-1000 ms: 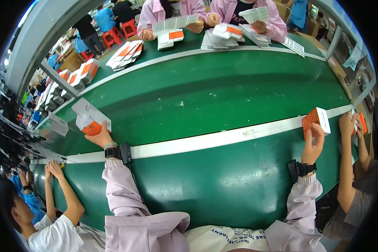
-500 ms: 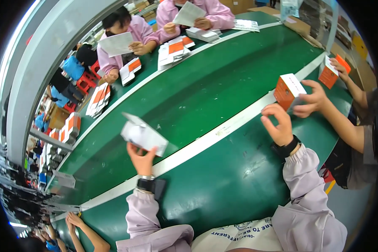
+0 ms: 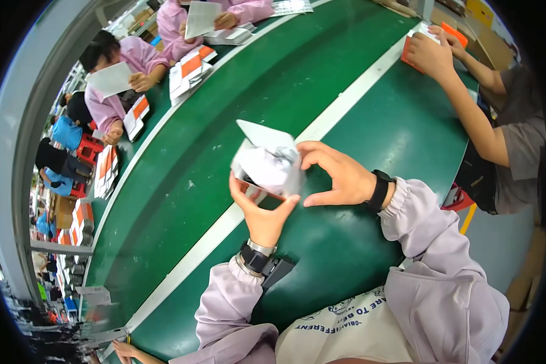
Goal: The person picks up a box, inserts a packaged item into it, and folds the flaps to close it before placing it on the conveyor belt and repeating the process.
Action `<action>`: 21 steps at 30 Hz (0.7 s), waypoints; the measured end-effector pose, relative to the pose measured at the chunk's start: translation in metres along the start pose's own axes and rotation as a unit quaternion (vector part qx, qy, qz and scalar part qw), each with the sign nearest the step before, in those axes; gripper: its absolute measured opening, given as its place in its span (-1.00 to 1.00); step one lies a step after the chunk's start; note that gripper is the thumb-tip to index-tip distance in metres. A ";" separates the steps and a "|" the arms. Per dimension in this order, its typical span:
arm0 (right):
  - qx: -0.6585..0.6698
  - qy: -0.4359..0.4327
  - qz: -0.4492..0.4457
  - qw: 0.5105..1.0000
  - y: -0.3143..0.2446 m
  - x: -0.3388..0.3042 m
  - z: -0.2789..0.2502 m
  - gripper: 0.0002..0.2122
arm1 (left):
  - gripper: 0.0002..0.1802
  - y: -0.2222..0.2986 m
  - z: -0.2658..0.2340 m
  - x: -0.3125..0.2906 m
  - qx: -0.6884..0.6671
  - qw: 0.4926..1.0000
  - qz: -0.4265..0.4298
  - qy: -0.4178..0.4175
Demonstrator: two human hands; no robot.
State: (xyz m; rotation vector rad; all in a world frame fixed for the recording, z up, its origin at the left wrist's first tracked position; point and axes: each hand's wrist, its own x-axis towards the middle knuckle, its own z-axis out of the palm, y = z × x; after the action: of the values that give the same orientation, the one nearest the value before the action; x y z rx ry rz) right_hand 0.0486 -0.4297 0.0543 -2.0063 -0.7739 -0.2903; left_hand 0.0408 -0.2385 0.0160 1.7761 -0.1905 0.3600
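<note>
A small white carton (image 3: 262, 136) with its lid flap raised is held over the pale strip of the worktop. My left hand (image 3: 264, 219) grips it from below, thumb and fingers on its near sides. Inside the carton lies something white and crinkled (image 3: 270, 167), like a plastic bag, blurred by motion. A sliver of orange shows low on the carton. At its right side is my right hand (image 3: 340, 177), thumb and forefinger spread in a wide curve; I cannot tell whether a fingertip touches the carton.
A co-worker's hands (image 3: 434, 51) at the upper right hold an orange and white box (image 3: 411, 57). Across the green belt (image 3: 182, 176), two people in pink hold white sheets beside stacks of flat cartons (image 3: 188, 73). A grey post (image 3: 21, 151) stands left.
My left hand has brought the open carton rightward in front of me. My right hand has left the co-worker's orange box and come to the carton's right side. The view has turned right.
</note>
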 end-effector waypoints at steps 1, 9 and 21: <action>-0.002 0.001 0.008 1.000 0.003 -0.002 -0.001 -0.59 | 0.02 0.002 0.005 -0.004 -0.011 0.999 0.016 -0.031; 0.198 0.110 0.064 0.972 0.019 -0.004 -0.009 -0.55 | -0.35 -0.011 0.002 0.001 -0.028 0.979 0.142 -0.144; 0.146 0.068 0.028 0.987 0.018 -0.004 -0.011 -0.88 | -0.58 -0.014 0.001 0.015 -0.125 0.967 0.125 -0.186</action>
State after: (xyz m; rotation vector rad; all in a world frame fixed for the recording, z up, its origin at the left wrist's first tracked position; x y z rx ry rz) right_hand 0.0584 -0.4471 0.0459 -1.7099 -0.6333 -0.2609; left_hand 0.0598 -0.2349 0.0084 1.5577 -0.7028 0.1686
